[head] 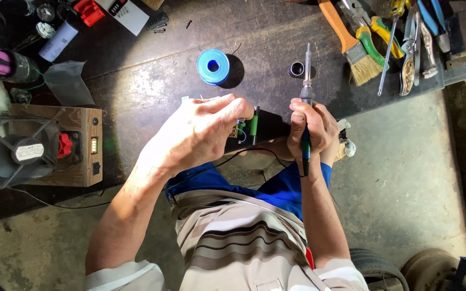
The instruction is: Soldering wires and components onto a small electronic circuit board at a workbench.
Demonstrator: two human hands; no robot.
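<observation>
While left hand (203, 129) steadies black box (265, 126) | right hand (311, 129) fists soldering iron (307, 81)

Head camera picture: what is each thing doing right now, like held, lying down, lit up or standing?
Soldering iron: held upright in the right hand, tip pointing away.
Black box: gripped by the left hand at the table edge.
Blue spool: lying flat, untouched.
Wooden box: small display lit.
Fan: blades look still.
Paintbrush: lying flat.
</observation>
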